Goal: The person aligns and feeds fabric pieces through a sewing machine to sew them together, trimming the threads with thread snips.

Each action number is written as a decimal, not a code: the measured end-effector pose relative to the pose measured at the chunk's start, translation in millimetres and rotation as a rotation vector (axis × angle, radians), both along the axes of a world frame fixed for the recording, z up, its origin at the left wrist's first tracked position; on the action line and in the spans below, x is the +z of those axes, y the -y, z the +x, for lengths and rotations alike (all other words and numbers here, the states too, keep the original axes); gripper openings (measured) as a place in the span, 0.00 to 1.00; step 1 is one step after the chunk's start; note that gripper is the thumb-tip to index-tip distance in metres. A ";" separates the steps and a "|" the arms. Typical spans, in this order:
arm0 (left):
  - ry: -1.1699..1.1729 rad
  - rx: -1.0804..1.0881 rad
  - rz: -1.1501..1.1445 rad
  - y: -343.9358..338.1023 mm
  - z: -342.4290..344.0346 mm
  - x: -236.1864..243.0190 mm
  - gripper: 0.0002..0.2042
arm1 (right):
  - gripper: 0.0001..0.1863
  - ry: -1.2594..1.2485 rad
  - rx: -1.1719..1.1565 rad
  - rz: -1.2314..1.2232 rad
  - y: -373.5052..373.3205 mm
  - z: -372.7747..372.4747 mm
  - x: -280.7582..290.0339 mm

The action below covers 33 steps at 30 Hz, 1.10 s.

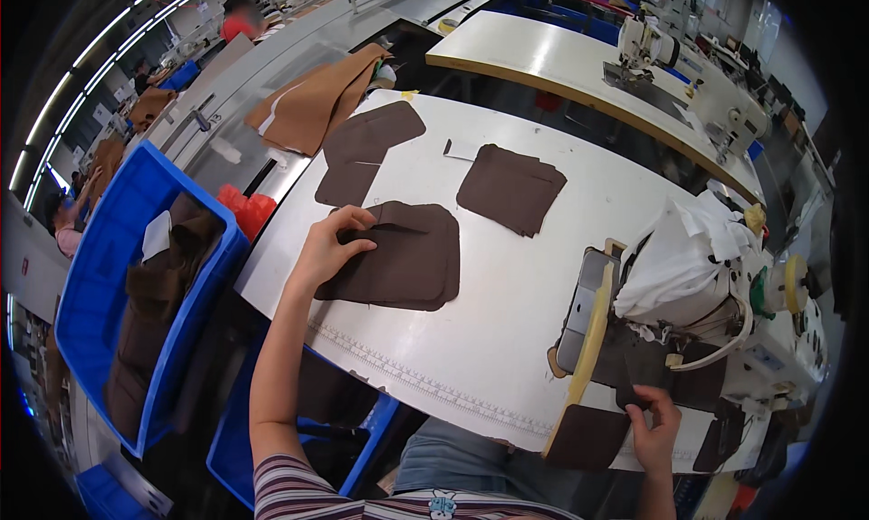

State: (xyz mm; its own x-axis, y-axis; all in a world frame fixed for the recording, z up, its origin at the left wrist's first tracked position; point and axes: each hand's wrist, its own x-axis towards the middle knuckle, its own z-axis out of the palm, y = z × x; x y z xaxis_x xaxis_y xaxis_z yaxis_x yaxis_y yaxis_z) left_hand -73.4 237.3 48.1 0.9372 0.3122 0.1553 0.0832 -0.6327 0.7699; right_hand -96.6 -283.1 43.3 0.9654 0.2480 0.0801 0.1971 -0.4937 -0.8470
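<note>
My left hand [335, 247] rests at the upper left of a stack of dark brown fabric pieces [398, 271] with rounded corners. Thumb and fingers are apart, their tips touching the top piece by a slit-like edge. At the lower right, my right hand [654, 432] pinches the edge of a dark brown fabric piece [627, 391] in front of the sewing machine [715, 307]. Just left of that hand, another brown piece [588, 437] lies at the table's front edge. Farther back are a squarish brown stack [511, 190] and some overlapping brown pieces [376, 144].
A blue bin [90, 330] with brown fabric stands left of the white table [507, 330]; another blue bin [231, 448] sits below its edge. White cloth [679, 257] drapes the machine. Tan fabric [321, 99] lies behind, near a red plastic bag [246, 209]. A second sewing table [543, 54] stands beyond.
</note>
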 end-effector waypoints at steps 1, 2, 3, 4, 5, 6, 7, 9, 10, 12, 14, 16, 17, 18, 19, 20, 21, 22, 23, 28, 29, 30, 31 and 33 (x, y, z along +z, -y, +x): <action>0.022 -0.010 0.024 -2.8 -1.1 -3.5 0.15 | 0.16 0.000 -0.004 0.001 -0.6 2.2 0.1; 0.046 -0.022 0.047 -4.5 -1.3 -6.1 0.14 | 0.15 -0.031 -0.004 0.074 -1.6 5.9 -0.8; 0.046 -0.028 0.047 -5.0 -1.7 -7.1 0.14 | 0.15 -0.060 -0.002 0.149 -2.2 9.5 -2.8; 0.035 -0.002 0.039 -5.4 -2.2 -7.7 0.13 | 0.14 -0.106 -0.024 0.167 -1.9 12.8 -7.1; 0.026 0.025 0.029 -5.8 -1.8 -8.5 0.12 | 0.14 -0.104 -0.028 0.166 0.3 15.9 -14.9; 0.028 0.021 0.028 -5.3 -0.3 -8.7 0.12 | 0.14 -0.091 -0.024 0.163 3.7 19.5 -23.9; 0.031 0.020 0.020 -4.9 1.0 -9.0 0.11 | 0.14 -0.079 -0.019 0.159 5.5 21.3 -28.7; 0.029 0.024 0.015 -6.3 -0.1 -11.2 0.10 | 0.14 -0.050 -0.015 0.177 5.1 21.4 -30.8; 0.040 0.017 -0.006 -8.3 -0.1 -14.5 0.09 | 0.14 -0.021 -0.011 0.193 4.9 21.4 -31.6; 0.051 0.006 -0.027 -8.9 0.3 -15.5 0.09 | 0.14 -0.020 -0.009 0.213 5.5 21.1 -34.3; 0.057 0.019 -0.065 -7.4 -0.7 -14.0 0.07 | 0.14 -0.021 -0.006 0.231 4.7 20.7 -35.4; 0.054 0.014 -0.085 -6.4 -0.2 -12.4 0.06 | 0.15 0.027 -0.026 0.203 1.7 21.0 -34.6; 0.052 0.011 -0.102 -6.5 -0.3 -11.6 0.06 | 0.15 0.025 -0.026 0.204 1.5 21.4 -34.5; 0.051 0.012 -0.101 -6.6 -0.2 -11.3 0.06 | 0.16 0.018 -0.029 0.185 1.6 21.9 -34.2; 0.053 0.004 -0.101 -6.7 0.1 -11.2 0.05 | 0.17 0.010 -0.033 0.167 1.9 22.8 -33.6; 0.055 -0.004 -0.101 -7.2 0.4 -11.1 0.05 | 0.17 0.009 -0.034 0.169 3.0 24.7 -32.6; 0.055 -0.004 -0.098 -8.1 0.3 -12.1 0.05 | 0.19 -0.044 -0.036 0.071 4.9 27.3 -30.2; 0.052 -0.008 -0.104 -9.4 0.2 -13.5 0.05 | 0.21 -0.097 -0.039 -0.028 5.3 29.3 -27.1; 0.048 -0.014 -0.112 -9.5 1.1 -14.6 0.05 | 0.21 -0.098 -0.043 -0.026 0.9 29.1 -22.8; -0.009 0.023 -0.124 -8.5 -2.3 -11.0 0.06 | 0.21 0.700 0.187 -0.644 -28.7 22.1 7.2; 0.003 0.010 -0.124 -7.1 -1.2 -10.2 0.06 | 0.21 0.699 0.181 -0.646 -25.9 22.1 3.7; 0.004 0.002 -0.124 -5.4 -0.5 -8.2 0.06 | 0.19 0.674 0.211 -0.599 -22.0 23.9 -4.6; -0.015 0.005 -0.125 -4.1 0.8 -6.2 0.08 | 0.17 0.647 0.238 -0.551 -18.3 24.8 -11.2; -0.035 -0.015 -0.126 -1.6 3.2 -1.8 0.10 | 0.17 0.664 0.239 -0.592 -15.5 26.7 -12.3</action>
